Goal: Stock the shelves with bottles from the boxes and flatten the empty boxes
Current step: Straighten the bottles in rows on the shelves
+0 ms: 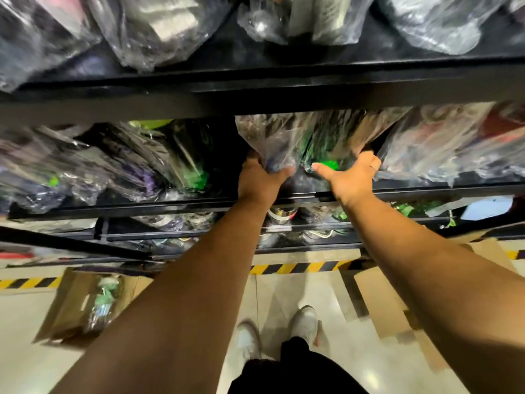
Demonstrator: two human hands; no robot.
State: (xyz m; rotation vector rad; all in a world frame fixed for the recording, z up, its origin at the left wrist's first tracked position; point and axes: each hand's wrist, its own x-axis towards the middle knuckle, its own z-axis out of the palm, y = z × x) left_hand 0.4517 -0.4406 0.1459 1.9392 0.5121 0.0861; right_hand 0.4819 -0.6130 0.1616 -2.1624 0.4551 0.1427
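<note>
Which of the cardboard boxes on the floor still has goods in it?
The open box on the person's left, with green plastic-wrapped packs inside; the cardboard on the right lies flat and holds nothing.

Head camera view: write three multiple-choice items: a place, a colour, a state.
1. The open box with wrapped bottles sits:
A) on the floor, left of the shoes
B) on the top shelf
C) in both hands
2. The floor tape is:
A) red-white
B) yellow-black
C) blue
3. The left hand:
A) hangs idle
B) lies flat on the floor
C) grips a plastic-wrapped pack
Answers: A, it lies low at the left; B, striped yellow and black; C, it clasps the wrap.
</note>
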